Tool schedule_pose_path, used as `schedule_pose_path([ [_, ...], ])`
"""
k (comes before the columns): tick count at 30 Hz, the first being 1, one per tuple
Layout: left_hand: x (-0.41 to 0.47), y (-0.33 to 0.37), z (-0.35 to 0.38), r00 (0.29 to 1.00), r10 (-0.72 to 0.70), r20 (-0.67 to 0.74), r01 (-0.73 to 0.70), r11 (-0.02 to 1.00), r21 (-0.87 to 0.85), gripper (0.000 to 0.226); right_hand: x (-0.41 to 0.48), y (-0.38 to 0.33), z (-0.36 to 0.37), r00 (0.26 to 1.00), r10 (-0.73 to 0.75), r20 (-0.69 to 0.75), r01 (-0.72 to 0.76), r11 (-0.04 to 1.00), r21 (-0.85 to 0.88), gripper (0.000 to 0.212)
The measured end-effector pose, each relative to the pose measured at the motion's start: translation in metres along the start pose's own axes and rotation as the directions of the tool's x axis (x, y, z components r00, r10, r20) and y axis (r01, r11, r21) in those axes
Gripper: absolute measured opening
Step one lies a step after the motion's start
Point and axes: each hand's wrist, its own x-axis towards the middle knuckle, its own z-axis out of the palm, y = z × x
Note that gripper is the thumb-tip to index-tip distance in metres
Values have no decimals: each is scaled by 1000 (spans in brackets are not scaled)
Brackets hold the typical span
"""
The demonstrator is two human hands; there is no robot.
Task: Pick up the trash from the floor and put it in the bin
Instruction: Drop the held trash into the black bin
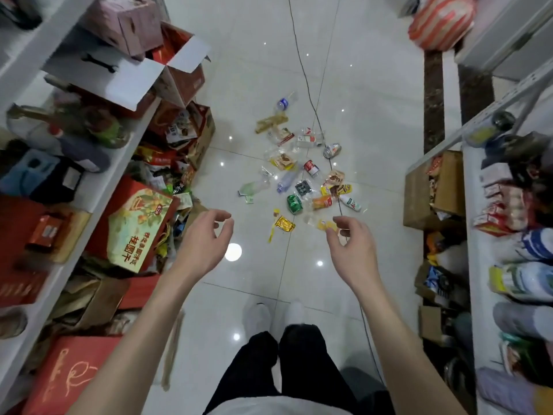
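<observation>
A scatter of trash lies on the glossy white floor ahead of me: a clear plastic bottle (285, 103) at the far end, a silver can (332, 150), a red can (312, 168), a green packet (294, 203), a gold wrapper (284, 224) and several other wrappers. My left hand (206, 238) hovers left of the pile with loosely curled fingers, holding nothing. My right hand (353, 244) hangs the same way; its fingertips overlap a yellow wrapper (326, 225) lying on the floor below. No bin shows in view.
A white shelf (89, 187) packed with red gift boxes (140, 229) lines the left. A second shelf (472, 205) and cardboard boxes (434, 187) line the right. A black cable (311, 94) runs through the trash. My feet (275, 319) stand on open tile.
</observation>
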Motion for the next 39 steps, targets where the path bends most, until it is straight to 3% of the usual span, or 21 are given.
schedule_pose_path([
  [16, 284, 47, 64, 997, 9, 82, -20, 991, 134, 37, 258, 19, 75, 996, 84, 40, -81, 995, -58, 33],
  [21, 366, 31, 101, 991, 18, 129, -45, 977, 206, 38, 331, 37, 110, 991, 136, 15, -135, 989, -63, 38],
  [28, 484, -57, 184, 985, 58, 165, -111, 936, 333, 38, 428, 117, 222, 989, 150, -11, -150, 985, -80, 43],
  [39, 622, -283, 394, 951, 54, 304, -198, 863, 465, 47, 517, 342, 435, 981, 182, 64, -167, 966, -197, 46],
])
